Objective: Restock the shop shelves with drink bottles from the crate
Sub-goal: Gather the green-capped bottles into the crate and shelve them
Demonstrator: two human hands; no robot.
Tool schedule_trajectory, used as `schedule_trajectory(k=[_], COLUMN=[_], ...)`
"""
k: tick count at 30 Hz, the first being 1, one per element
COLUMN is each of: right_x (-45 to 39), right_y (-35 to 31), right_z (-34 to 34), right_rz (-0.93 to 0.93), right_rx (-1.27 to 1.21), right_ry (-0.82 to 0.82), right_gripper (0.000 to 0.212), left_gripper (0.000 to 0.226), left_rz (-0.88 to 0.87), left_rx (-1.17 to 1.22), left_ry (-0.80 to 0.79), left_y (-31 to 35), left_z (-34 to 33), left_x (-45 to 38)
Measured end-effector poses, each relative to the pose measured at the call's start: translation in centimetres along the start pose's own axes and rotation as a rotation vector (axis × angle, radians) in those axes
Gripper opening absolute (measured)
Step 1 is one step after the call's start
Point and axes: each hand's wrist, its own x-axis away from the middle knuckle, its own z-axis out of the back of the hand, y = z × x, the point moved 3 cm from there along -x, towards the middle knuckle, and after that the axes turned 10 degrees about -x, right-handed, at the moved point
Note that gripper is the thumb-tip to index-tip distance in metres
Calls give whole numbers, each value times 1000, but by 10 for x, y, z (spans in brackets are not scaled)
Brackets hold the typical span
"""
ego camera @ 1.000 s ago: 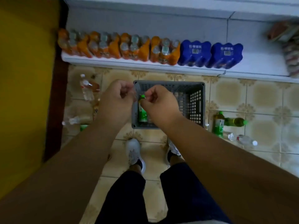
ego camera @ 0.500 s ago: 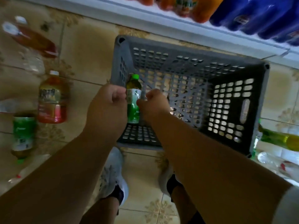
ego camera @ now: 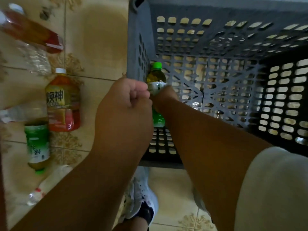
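Green-capped bottle [ego camera: 156, 95] standing in crate [ego camera: 136, 47] corner; am closing right hand [ego camera: 164, 97] round label, left hand [ego camera: 126, 104] fisted beside. Am lifting straight up, clearing wall.

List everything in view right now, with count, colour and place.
Green-capped tea bottle: one, green label, inside crate's left corner, between both hands.
Grey perforated plastic crate: one, on floor, ahead.
Red-orange white-capped drink bottle: one, lying on floor, left.
Green-labelled bottle: one, lying below it.
Dark red bottle: one, top left, blurred.
Clear bottles: several, left floor; count unclear.
Beige patterned floor tiles: throughout.
White shoes: two, below.
Left hand: curled, beside bottle.
Right hand: on bottle, grip hidden.
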Motion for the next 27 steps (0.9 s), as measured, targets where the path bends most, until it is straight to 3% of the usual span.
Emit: schedule_trajectory(k=[3, 7, 11, 15, 19, 23, 27], right_x=[13, 64, 142, 227, 316, 406, 522], right_y=[3, -6, -21, -53, -91, -150, -218], right_z=[4, 32, 72, 113, 161, 211, 247], right_rz=[45, 114, 133, 274, 330, 435, 450], right_rx=[-87, -220, -535, -615, -589, -574, -726], right_ry=[11, 3, -78, -121, -185, -190, -425], right_gripper=[35, 48, 39, 48, 44, 52, 62], left_gripper=[31, 31, 20, 32, 45, 56, 58], left_rz=[10, 22, 100, 135, 231, 261, 146], left_rx=[2, -2, -34, -2, 247, 657, 695], left_ry=[-13, -47, -49, -183, -197, -447, -501], left_y=[1, 3, 8, 54, 118, 183, 257], left_z=[1, 4, 13, 28, 70, 128, 200], left_x=[-5, 1, 21, 69, 122, 177, 249])
